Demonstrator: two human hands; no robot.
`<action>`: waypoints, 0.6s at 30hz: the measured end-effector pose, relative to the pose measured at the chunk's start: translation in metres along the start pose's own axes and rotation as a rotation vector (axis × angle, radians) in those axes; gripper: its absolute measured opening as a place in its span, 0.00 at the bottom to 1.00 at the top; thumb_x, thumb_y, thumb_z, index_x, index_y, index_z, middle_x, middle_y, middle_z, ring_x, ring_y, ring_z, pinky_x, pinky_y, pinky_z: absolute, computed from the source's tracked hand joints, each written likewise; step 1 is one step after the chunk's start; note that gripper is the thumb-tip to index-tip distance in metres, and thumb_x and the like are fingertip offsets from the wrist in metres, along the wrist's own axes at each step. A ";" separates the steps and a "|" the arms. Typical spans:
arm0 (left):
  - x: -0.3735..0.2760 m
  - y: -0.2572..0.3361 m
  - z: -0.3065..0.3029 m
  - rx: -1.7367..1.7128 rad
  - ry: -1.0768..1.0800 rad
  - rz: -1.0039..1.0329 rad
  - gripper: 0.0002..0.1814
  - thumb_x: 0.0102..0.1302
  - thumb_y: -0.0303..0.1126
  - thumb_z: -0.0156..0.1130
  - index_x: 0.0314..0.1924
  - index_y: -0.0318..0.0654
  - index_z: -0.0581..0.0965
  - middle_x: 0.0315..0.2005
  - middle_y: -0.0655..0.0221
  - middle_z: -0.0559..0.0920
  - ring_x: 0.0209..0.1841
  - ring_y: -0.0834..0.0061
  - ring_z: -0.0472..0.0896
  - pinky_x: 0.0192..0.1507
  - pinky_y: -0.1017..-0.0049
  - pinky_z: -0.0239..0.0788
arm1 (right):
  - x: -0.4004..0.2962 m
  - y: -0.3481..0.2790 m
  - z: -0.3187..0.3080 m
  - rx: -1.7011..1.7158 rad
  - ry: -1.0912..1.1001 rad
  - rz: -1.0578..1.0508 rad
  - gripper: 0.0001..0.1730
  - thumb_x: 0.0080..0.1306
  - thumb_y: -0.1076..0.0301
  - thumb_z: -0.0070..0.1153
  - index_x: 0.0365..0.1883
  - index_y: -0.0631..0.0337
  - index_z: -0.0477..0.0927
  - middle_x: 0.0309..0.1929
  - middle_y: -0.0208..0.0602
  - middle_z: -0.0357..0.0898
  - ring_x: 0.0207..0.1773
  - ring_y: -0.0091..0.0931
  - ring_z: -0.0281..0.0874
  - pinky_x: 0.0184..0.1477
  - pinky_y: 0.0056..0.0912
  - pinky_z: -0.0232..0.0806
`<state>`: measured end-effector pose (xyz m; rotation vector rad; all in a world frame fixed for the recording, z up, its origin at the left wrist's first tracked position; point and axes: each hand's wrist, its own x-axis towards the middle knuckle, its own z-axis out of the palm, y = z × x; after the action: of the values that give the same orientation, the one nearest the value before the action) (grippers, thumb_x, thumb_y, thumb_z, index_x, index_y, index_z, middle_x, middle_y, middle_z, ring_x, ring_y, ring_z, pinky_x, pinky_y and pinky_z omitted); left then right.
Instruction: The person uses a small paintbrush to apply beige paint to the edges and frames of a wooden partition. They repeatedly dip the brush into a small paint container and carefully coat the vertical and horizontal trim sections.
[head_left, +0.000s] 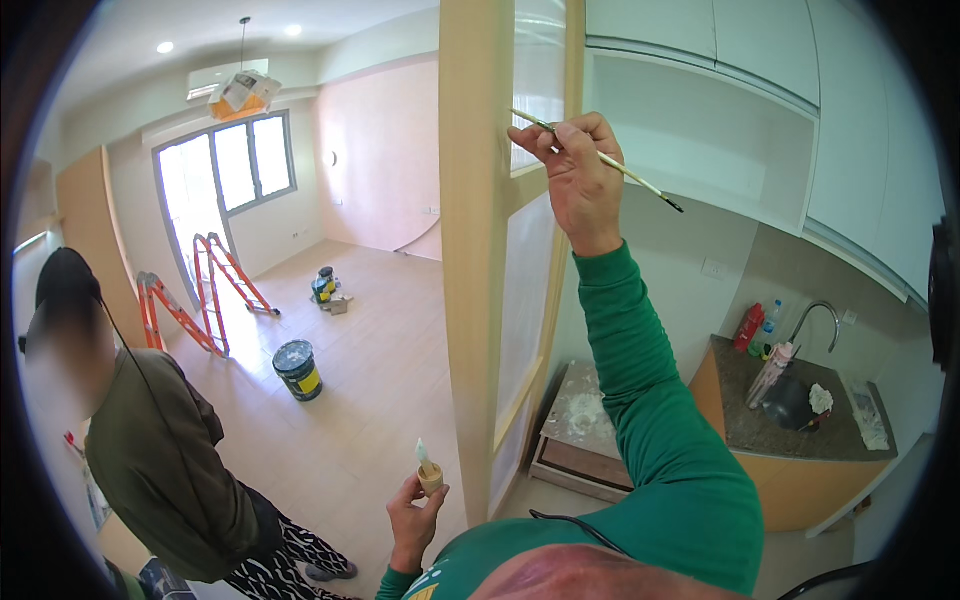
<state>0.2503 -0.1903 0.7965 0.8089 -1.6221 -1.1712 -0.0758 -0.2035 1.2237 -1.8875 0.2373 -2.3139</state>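
Note:
My right hand (581, 169), raised in a green sleeve, holds a thin paintbrush (637, 178) between thumb and fingers. The brush's bristle tip lies near the edge of a pale wooden post (474, 225), which belongs to a frame with translucent panels (523, 277). Whether the tip touches the wood I cannot tell. Low in front of me, my left hand (414, 521) grips a small tan cup (431, 480). Out of the cup stands a stick-like tool with a whitish end (421, 451). What the cup contains is hidden.
A person (161, 450) in a dark cap stands at the left. Beyond are an orange folding ladder (214, 300), a paint bucket (298, 370) and smaller cans (322, 285). Right of the frame stand a dusty low cabinet (581, 412) and a sink counter (787, 435) holding bottles; wall cabinets (757, 37) hang above.

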 end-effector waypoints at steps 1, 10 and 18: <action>-0.001 0.000 0.000 0.006 -0.002 -0.022 0.22 0.67 0.30 0.80 0.59 0.32 0.87 0.43 0.66 0.93 0.44 0.77 0.89 0.53 0.71 0.81 | 0.000 0.000 -0.001 0.005 0.001 -0.007 0.02 0.80 0.76 0.55 0.45 0.65 0.77 0.37 0.42 0.88 0.47 0.36 0.91 0.67 0.53 0.83; -0.007 -0.005 -0.002 -0.018 0.039 0.016 0.25 0.66 0.29 0.80 0.61 0.31 0.86 0.46 0.63 0.93 0.45 0.74 0.90 0.53 0.70 0.81 | -0.022 -0.013 -0.017 -0.050 0.129 -0.090 0.07 0.85 0.69 0.53 0.50 0.64 0.77 0.39 0.40 0.87 0.47 0.33 0.89 0.67 0.50 0.82; -0.005 -0.023 -0.009 -0.075 0.010 0.027 0.24 0.65 0.28 0.80 0.60 0.30 0.87 0.46 0.62 0.93 0.45 0.74 0.89 0.52 0.68 0.80 | -0.055 -0.028 -0.019 -0.577 0.208 -0.132 0.13 0.87 0.64 0.55 0.57 0.66 0.78 0.44 0.42 0.88 0.48 0.29 0.88 0.58 0.38 0.81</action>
<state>0.2601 -0.1960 0.7738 0.7416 -1.5668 -1.2007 -0.0839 -0.1643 1.1736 -1.9215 0.9183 -2.7490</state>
